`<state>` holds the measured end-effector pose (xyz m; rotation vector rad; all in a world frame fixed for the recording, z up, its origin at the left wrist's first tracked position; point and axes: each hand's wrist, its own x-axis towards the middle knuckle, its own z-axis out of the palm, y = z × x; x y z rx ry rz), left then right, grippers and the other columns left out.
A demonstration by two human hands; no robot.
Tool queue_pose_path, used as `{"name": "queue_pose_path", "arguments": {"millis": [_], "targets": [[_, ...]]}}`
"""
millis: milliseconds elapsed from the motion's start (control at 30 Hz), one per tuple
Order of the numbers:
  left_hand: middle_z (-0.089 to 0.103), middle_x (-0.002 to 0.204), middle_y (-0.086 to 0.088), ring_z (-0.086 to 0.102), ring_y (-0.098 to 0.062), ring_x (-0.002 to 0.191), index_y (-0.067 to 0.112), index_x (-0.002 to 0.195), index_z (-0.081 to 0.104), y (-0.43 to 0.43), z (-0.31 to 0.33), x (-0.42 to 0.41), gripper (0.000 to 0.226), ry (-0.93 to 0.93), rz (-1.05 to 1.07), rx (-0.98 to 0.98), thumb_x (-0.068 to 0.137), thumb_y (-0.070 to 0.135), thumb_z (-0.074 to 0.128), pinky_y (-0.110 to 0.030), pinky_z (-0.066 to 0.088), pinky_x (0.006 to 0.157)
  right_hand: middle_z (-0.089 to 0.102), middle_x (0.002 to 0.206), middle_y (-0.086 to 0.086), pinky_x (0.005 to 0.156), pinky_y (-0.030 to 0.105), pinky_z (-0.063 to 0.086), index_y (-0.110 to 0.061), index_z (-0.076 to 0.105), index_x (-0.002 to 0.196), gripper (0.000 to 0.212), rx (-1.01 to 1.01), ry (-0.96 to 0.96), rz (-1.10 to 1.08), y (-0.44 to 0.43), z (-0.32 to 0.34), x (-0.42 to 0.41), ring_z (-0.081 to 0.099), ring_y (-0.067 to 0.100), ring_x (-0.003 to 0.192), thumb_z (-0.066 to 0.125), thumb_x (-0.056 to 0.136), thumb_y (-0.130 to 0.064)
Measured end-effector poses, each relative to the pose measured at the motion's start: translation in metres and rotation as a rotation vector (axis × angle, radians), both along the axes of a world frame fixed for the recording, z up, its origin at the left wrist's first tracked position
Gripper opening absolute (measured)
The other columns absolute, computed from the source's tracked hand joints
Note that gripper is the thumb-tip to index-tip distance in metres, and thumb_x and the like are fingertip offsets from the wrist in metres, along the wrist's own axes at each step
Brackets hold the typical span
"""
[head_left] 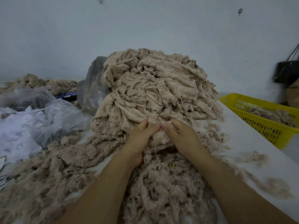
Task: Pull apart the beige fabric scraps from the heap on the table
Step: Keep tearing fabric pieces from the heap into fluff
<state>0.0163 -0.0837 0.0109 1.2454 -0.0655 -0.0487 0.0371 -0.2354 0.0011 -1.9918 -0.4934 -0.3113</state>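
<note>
A tall heap of beige fleecy fabric scraps point(155, 84) fills the middle of the white table point(252, 143). Looser beige scraps point(68, 160) spread across the table toward me and around my forearms. My left hand point(140, 136) and my right hand point(179, 135) meet at the foot of the heap. Both pinch the same beige scrap point(159, 136), thumbs nearly touching on top. The fingers of both hands are curled into the fleece and partly hidden by it.
Clear and white plastic bags point(37, 117) lie at the left, with a grey bag point(92, 88) against the heap. A yellow perforated basket point(262, 117) holding some scraps stands at the right. A black bag point(286, 71) hangs on the wall at the far right.
</note>
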Motion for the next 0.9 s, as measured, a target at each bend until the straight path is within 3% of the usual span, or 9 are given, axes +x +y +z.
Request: {"name": "queue_pose_path", "arguments": {"millis": [133,300,400,467,533,600,667,767,900], "targets": [[0.074,0.108,-0.019,0.073,-0.03,0.099,0.005,0.106,0.064,0.007,0.002,0.005,0.035,0.092,0.016,-0.216,0.079,0.025,0.074,-0.038,0.062,0.076,0.041,0.06,-0.01,0.05,0.016,0.033,-0.016,0.045,0.071,0.04,0.017,0.0,-0.024,-0.004,-0.002,0.002,0.039,0.002,0.052,0.049,0.099,-0.044],[0.067,0.122,-0.023,0.066,-0.036,0.114,0.013,0.117,0.06,0.01,0.0,0.009,0.04,0.078,0.021,-0.294,0.081,0.025,0.073,-0.05,0.055,0.096,0.041,0.069,-0.005,0.054,0.015,0.028,-0.007,0.049,0.079,0.046,-0.006,-0.005,-0.047,-0.005,-0.003,0.005,0.041,0.003,0.065,0.043,0.101,-0.046],[0.074,0.104,-0.015,0.072,-0.03,0.098,0.012,0.102,0.066,0.01,-0.002,0.012,0.024,0.045,0.062,-0.346,0.081,0.024,0.072,-0.045,0.06,0.085,0.041,0.063,-0.01,0.052,0.012,0.032,-0.007,0.052,0.081,0.051,0.02,0.017,-0.002,-0.002,-0.001,0.003,0.039,0.001,0.056,0.039,0.096,-0.054],[0.068,0.071,-0.005,0.068,-0.017,0.065,0.016,0.086,0.067,0.015,-0.002,0.014,0.009,-0.01,0.123,-0.44,0.092,0.022,0.063,-0.029,0.061,0.064,0.043,0.062,-0.008,0.051,0.015,0.031,-0.013,0.049,0.078,0.051,0.055,0.037,-0.012,-0.002,-0.001,0.002,0.039,0.001,0.055,0.035,0.09,-0.06],[0.043,0.048,0.005,0.038,-0.006,0.035,0.017,0.08,0.062,0.024,-0.002,0.018,0.024,-0.046,0.219,-0.573,0.101,0.023,0.051,-0.016,0.038,0.037,0.057,0.075,-0.006,0.06,0.012,0.037,-0.018,0.057,0.088,0.053,0.16,0.095,-0.072,-0.009,-0.001,0.005,0.049,-0.003,0.066,0.033,0.088,-0.066],[0.033,0.044,0.006,0.024,-0.004,0.031,0.017,0.086,0.06,0.028,-0.002,0.019,0.024,-0.021,0.314,-0.581,0.104,0.027,0.047,-0.017,0.023,0.031,0.063,0.11,-0.02,0.085,0.017,0.04,-0.03,0.061,0.118,0.058,0.296,0.173,-0.146,-0.021,-0.002,0.011,0.055,-0.002,0.098,0.033,0.088,-0.071],[0.032,0.043,0.006,0.022,-0.005,0.032,0.017,0.09,0.061,0.027,-0.003,0.019,0.025,-0.022,0.322,-0.486,0.105,0.03,0.045,-0.018,0.019,0.031,0.05,0.139,-0.013,0.096,0.032,0.037,-0.03,0.048,0.142,0.071,0.43,0.232,-0.264,-0.03,-0.002,0.017,0.049,0.01,0.119,0.034,0.087,-0.073],[0.045,0.052,0.004,0.032,-0.006,0.038,0.021,0.088,0.069,0.016,-0.004,0.016,0.037,-0.089,0.331,-0.073,0.103,0.045,0.044,-0.017,0.026,0.038,0.045,0.15,-0.002,0.107,0.044,0.04,-0.025,0.045,0.145,0.064,0.615,0.334,-0.293,-0.033,-0.005,0.03,0.047,0.023,0.133,0.04,0.095,-0.065],[0.06,0.097,0.037,0.056,0.017,0.086,0.053,0.104,0.061,0.006,-0.008,0.005,0.045,-0.234,0.144,0.64,0.074,0.086,0.05,-0.007,0.042,0.067,0.06,0.135,-0.001,0.097,0.049,0.053,-0.026,0.054,0.136,0.048,0.845,0.43,-0.245,-0.029,-0.003,0.032,0.066,0.021,0.11,0.049,0.098,-0.055]]}}
